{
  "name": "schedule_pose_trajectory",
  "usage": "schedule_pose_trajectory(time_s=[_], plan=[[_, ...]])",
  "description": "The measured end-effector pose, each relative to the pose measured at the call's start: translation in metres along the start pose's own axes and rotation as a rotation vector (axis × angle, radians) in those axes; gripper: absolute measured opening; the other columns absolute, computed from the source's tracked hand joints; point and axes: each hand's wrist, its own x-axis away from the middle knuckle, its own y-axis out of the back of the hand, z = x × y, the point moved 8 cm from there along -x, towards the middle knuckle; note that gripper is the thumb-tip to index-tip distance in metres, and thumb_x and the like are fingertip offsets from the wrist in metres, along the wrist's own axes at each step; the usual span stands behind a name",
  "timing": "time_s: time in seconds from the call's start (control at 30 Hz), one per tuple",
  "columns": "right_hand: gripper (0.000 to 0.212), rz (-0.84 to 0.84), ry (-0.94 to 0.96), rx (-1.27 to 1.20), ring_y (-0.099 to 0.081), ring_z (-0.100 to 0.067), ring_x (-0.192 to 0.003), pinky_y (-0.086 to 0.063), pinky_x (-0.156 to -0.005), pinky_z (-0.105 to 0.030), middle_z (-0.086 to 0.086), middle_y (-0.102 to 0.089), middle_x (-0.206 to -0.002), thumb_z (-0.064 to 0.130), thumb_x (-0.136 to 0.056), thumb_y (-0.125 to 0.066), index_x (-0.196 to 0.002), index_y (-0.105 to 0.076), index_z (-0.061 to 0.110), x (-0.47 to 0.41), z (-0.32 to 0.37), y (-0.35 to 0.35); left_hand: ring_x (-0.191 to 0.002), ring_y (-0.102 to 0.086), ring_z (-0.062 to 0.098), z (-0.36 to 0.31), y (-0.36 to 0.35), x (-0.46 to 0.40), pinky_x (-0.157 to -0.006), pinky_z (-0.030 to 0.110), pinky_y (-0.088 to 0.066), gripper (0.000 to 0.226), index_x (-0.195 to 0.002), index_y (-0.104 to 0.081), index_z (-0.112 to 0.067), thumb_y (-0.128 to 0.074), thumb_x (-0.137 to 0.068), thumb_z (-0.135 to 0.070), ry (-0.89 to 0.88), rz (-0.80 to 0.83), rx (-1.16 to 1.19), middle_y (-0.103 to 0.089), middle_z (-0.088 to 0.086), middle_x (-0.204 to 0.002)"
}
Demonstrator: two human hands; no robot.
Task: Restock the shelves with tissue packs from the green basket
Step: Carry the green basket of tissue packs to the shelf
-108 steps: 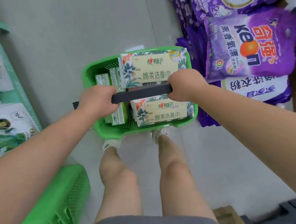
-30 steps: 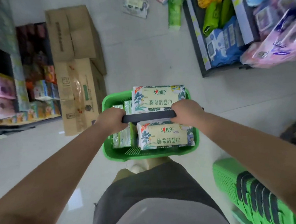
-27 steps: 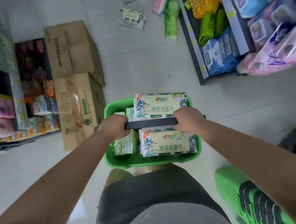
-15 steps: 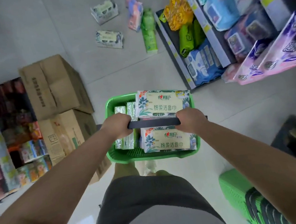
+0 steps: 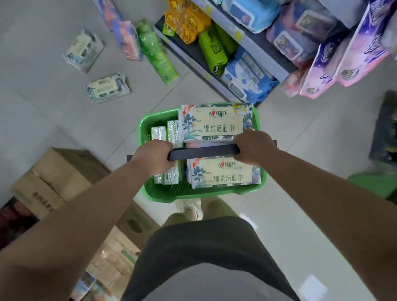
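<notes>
Pale tiled floor (image 5: 41,113) — cardboard boxes (image 5: 58,179) at left, stocked shelving (image 5: 249,39) at right.

Green basket (image 5: 163,198) held aloft — floral tissue packs (image 5: 214,124) stacked flat inside

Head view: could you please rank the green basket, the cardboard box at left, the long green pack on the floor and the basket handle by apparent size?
1. Green basket
2. Cardboard box, though partly hidden by the arm, so unsure against the basket
3. Long green pack
4. Handle
</notes>
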Motion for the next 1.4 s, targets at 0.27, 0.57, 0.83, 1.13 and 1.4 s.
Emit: schedule_pose_trajectory(time_s=[0.27,0.57,0.83,1.13,1.4], plan=[[0.014,0.033,-0.067,-0.148,-0.052,-0.022,-0.067,-0.040,-0.058,-0.029,0.004,-0.039,-0.060,0.024,-0.084,-0.054,-0.076,-0.045,0.017,-0.061,-0.039,0.005,-0.069,-0.054,0.018,0.005,0.046,-0.081,-0.060,0.028,-0.044,0.006,-0.078,-0.052,-0.020,-0.055,-0.083,-0.021,-0.037,0.082,-0.105,-0.046,-0.006,-0.065],[0.011,0.063,-0.239,-0.288,-0.055,-0.024,-0.072,-0.044,-0.059,-0.031,0.002,-0.043,-0.065,0.024,-0.085,-0.054,-0.083,-0.046,0.017,-0.102,-0.052,0.003,-0.067,-0.053,0.018,0.023,0.070,-0.153,-0.056,0.027,-0.039,0.010,-0.077,-0.051,-0.021,-0.057,-0.084,-0.021,-0.152,0.146,-0.183,-0.047,-0.006,-0.065],[0.007,0.096,-0.404,-0.359,-0.052,-0.022,-0.067,-0.043,-0.054,-0.030,0.004,-0.042,-0.063,0.023,-0.085,-0.052,-0.086,-0.051,0.016,-0.130,-0.044,0.013,-0.067,-0.054,0.018,0.038,0.097,-0.199,-0.059,0.028,-0.043,0.007,-0.082,-0.051,-0.018,-0.057,-0.084,-0.015,-0.283,0.192,-0.276,-0.048,-0.004,-0.067],[0.008,0.075,-0.545,-0.474,-0.051,-0.021,-0.067,-0.041,-0.056,-0.028,0.004,-0.042,-0.063,0.023,-0.086,-0.050,-0.082,-0.048,0.016,-0.185,-0.041,0.016,-0.063,-0.051,0.014,0.058,0.126,-0.275,-0.047,0.023,-0.032,0.005,-0.085,-0.053,-0.017,-0.058,-0.085,-0.017,-0.442,0.263,-0.426,-0.047,-0.006,-0.067],[0.006,0.047,-0.611,-0.563,-0.049,-0.021,-0.066,-0.039,-0.054,-0.027,0.005,-0.039,-0.061,0.022,-0.086,-0.050,-0.083,-0.046,0.018,-0.237,-0.046,-0.013,-0.065,-0.053,0.017,0.067,0.119,-0.343,-0.054,0.027,-0.038,0.009,-0.081,-0.050,-0.018,-0.057,-0.085,-0.015,-0.531,0.282,-0.527,-0.047,-0.005,-0.067]])
